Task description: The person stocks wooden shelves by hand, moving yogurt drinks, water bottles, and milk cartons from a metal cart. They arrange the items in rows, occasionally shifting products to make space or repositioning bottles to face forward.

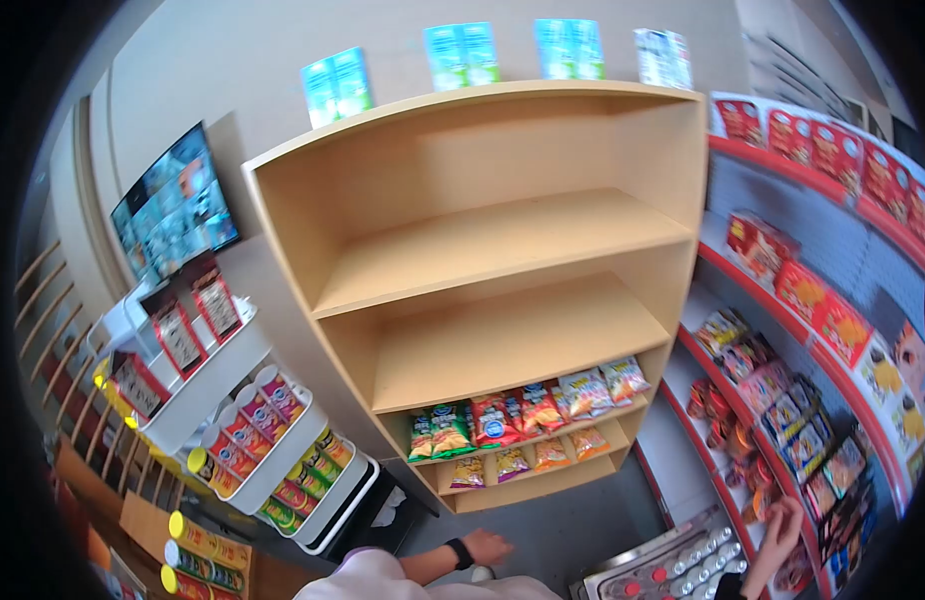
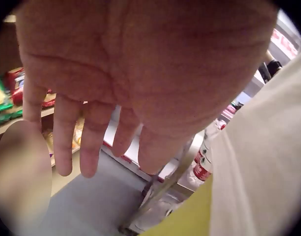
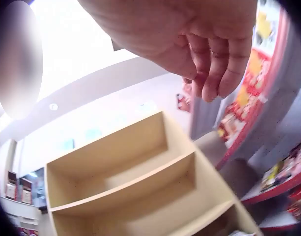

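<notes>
The left hand (image 1: 488, 547), with a dark band at its wrist, hangs low before the wooden shelf unit (image 1: 503, 270). In the left wrist view the palm and spread, straight fingers of that hand (image 2: 106, 88) hold nothing. At the lower right of the head view, the right hand (image 1: 780, 535) is raised near the red-edged shelves, its fingers loosely bent. The right wrist view shows this hand (image 3: 204, 54) with relaxed, slightly curled fingers and no object in them. Snack bags (image 1: 496, 419) lie on the lower wooden shelves, apart from both hands.
On the left stands a white tiered rack (image 1: 223, 375) with canisters and red packs, below a wall screen (image 1: 178, 205). Red-edged shelves (image 1: 813, 340) with packaged snacks line the right. A metal-edged case with cans (image 1: 673, 565) sits at the bottom right. Blue packs (image 1: 461, 56) top the wooden unit.
</notes>
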`<state>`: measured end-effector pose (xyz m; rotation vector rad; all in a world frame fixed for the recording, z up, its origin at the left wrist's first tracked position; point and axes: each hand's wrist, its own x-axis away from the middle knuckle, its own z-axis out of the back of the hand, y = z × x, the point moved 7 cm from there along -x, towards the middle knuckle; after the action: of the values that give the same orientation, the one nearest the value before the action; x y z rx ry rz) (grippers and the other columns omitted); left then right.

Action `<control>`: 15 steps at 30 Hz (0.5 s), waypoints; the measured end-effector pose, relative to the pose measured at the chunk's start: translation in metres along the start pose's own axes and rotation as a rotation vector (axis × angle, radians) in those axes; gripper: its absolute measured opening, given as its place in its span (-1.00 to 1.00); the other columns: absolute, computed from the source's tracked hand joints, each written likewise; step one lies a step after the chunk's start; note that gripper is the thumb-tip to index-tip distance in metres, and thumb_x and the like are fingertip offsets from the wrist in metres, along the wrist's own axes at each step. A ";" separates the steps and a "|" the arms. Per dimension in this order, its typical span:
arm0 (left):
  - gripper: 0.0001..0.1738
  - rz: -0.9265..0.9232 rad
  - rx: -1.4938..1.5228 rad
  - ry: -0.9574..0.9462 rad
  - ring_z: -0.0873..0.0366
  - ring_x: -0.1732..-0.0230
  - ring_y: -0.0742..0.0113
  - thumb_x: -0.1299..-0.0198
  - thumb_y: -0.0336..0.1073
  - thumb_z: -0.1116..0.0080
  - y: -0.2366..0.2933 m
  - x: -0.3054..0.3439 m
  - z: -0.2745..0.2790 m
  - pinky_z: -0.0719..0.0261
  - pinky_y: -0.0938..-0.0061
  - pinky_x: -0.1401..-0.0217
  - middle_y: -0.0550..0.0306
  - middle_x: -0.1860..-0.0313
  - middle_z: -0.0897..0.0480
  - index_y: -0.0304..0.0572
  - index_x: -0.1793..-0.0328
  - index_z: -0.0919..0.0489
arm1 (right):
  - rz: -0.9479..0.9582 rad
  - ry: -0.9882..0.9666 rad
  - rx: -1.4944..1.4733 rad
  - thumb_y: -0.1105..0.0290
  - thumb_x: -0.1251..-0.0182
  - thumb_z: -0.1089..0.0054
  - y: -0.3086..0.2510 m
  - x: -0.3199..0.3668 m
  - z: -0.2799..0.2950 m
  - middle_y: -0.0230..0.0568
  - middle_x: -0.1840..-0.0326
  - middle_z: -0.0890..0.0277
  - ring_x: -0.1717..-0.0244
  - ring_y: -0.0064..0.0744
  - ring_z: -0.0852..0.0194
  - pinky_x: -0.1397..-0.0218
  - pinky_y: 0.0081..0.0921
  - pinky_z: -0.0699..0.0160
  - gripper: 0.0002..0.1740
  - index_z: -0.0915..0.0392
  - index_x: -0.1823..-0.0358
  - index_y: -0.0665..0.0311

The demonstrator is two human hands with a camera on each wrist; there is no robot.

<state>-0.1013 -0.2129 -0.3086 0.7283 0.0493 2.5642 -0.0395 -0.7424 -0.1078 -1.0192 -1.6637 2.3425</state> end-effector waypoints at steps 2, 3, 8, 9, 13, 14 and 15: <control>-0.49 0.088 0.069 -0.011 -0.60 -0.11 -0.02 -0.24 0.02 -0.16 -0.021 0.034 -0.014 -0.57 -0.03 -0.03 0.02 -0.03 -0.64 0.14 -0.30 -0.45 | 0.018 -0.148 -0.183 0.56 -0.45 0.02 -0.071 -0.026 -0.091 -0.32 0.18 -0.49 0.21 -0.57 -0.48 0.12 -0.64 -0.48 -0.81 -0.46 -0.03 0.34; -0.47 0.113 0.141 0.009 -0.59 -0.12 -0.02 -0.24 0.03 -0.15 -0.031 0.046 -0.028 -0.56 -0.05 -0.04 0.01 -0.04 -0.64 0.13 -0.31 -0.44 | 0.046 -0.198 -0.234 0.60 -0.42 0.01 -0.093 -0.033 -0.130 -0.32 0.23 -0.52 0.24 -0.59 -0.50 0.17 -0.64 -0.50 -0.83 -0.48 0.02 0.36; -0.44 0.204 0.344 0.065 -0.56 -0.18 -0.03 -0.28 0.06 -0.11 -0.060 0.085 -0.036 -0.55 -0.10 -0.08 -0.02 -0.09 -0.63 0.09 -0.35 -0.42 | 0.323 -0.542 -0.345 0.57 -0.38 -0.08 -0.253 -0.021 -0.293 -0.26 0.20 -0.57 0.19 -0.52 -0.55 0.07 -0.58 -0.52 -0.83 -0.50 0.03 0.38; -0.43 0.228 0.380 0.101 -0.55 -0.19 -0.04 -0.29 0.07 -0.10 -0.069 0.090 -0.039 -0.54 -0.07 -0.10 -0.03 -0.12 -0.62 0.08 -0.36 -0.42 | 0.444 -0.582 -0.338 0.57 -0.36 -0.11 -0.286 -0.016 -0.317 -0.23 0.19 -0.59 0.17 -0.48 -0.56 0.04 -0.55 -0.53 -0.81 -0.50 0.02 0.39; -0.42 0.297 0.514 0.219 -0.55 -0.19 -0.05 -0.30 0.08 -0.08 -0.114 0.121 -0.037 -0.55 0.03 -0.14 -0.06 -0.16 -0.60 0.04 -0.38 -0.41 | 0.773 -0.705 -0.472 0.53 -0.30 -0.21 -0.423 -0.006 -0.392 -0.20 0.05 -0.57 0.05 -0.42 -0.56 -0.07 -0.48 -0.52 -0.71 -0.48 -0.05 0.37; -0.42 0.296 0.514 0.220 -0.55 -0.19 -0.05 -0.30 0.08 -0.08 -0.123 0.131 -0.038 -0.55 0.03 -0.14 -0.06 -0.16 -0.60 0.04 -0.38 -0.41 | 0.785 -0.718 -0.556 0.50 -0.30 -0.23 -0.455 -0.008 -0.408 -0.20 -0.01 -0.55 0.01 -0.41 -0.55 -0.09 -0.47 -0.51 -0.67 -0.48 -0.07 0.36; -0.42 0.379 0.503 0.289 -0.56 -0.17 -0.05 -0.30 0.08 -0.08 -0.137 0.149 -0.035 -0.56 0.06 -0.13 -0.06 -0.15 -0.61 0.03 -0.37 -0.41 | 0.797 -0.730 -0.640 0.47 -0.30 -0.25 -0.487 -0.012 -0.424 -0.20 -0.06 -0.52 -0.03 -0.40 -0.54 -0.12 -0.47 -0.50 -0.64 -0.47 -0.10 0.36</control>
<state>-0.1715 -0.0207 -0.2879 0.5682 0.7370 3.0432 0.0663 -0.2103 0.2435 -1.1377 -2.8413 2.9777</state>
